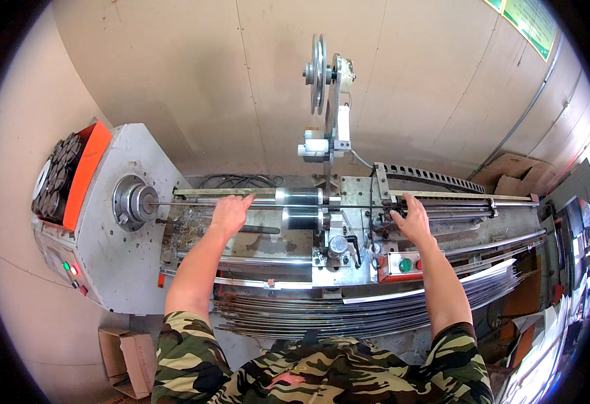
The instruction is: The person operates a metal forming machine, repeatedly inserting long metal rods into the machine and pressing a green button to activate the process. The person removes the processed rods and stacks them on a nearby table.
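A long thin metal rod (194, 204) runs from the round chuck (137, 203) of the grey machine head towards the carriage (362, 195). My left hand (233, 214) is closed over this rod, between the chuck and two black rollers (303, 219) with shiny ends; its fingertips point right. At the right side of the carriage, my right hand (414, 219) has its thumb and index finger apart, beside the rod's line and the parallel bars (453, 205). Whether its fingertips touch the rod is hard to make out.
A post with a pulley wheel (318, 74) rises behind the carriage. A control box (401, 264) with green and red buttons sits at the front. Many thin rods (295, 313) lie close to my body. An orange bin (87, 175) stands on the machine head; a carton (130, 360) is at lower left.
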A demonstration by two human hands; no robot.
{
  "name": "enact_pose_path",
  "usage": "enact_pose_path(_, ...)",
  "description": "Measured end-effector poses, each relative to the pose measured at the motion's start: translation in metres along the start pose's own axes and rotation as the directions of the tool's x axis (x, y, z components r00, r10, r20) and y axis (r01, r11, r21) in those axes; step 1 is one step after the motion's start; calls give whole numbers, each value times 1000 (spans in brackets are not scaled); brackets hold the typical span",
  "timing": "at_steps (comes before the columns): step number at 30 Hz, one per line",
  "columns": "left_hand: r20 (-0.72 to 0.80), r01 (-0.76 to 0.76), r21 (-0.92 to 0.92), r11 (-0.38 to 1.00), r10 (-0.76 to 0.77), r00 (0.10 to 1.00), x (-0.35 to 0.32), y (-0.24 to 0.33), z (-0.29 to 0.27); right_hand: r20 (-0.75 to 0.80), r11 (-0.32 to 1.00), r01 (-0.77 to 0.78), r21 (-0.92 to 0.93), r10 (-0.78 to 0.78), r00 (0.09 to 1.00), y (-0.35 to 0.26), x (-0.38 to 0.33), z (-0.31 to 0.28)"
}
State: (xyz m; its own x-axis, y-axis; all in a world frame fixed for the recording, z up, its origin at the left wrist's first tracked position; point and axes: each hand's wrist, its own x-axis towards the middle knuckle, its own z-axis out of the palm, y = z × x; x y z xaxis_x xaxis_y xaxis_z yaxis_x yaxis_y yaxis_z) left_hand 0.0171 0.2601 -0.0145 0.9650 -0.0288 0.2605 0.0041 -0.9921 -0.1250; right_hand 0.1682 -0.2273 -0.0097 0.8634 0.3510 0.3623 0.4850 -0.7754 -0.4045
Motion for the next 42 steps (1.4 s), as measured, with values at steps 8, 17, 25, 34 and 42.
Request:
enact_pose_path(8,-10,0,-11,1000,0,1000,0,-2,2,-71,998,3,-62,-7,997,4,3,33)
enact_pose_path(17,15,5,2,1000,-5,1000,0,-1,6,-135,991,-27,-128,10,991,-14,4,54)
enact_pose_path(25,0,-15,6,1000,15,1000,1,0,8,-120,996,7,-91,-18,993,-35,6,73)
enact_pose_path(34,-31,-33,-19,999,33,999,4,1,16,-84,995,71,71,-65,994,-97,15,88)
enact_pose_path(42,-33,-57,-13,998,56,998,6,9,20,-127,999,45,1,-45,991,-99,9,92)
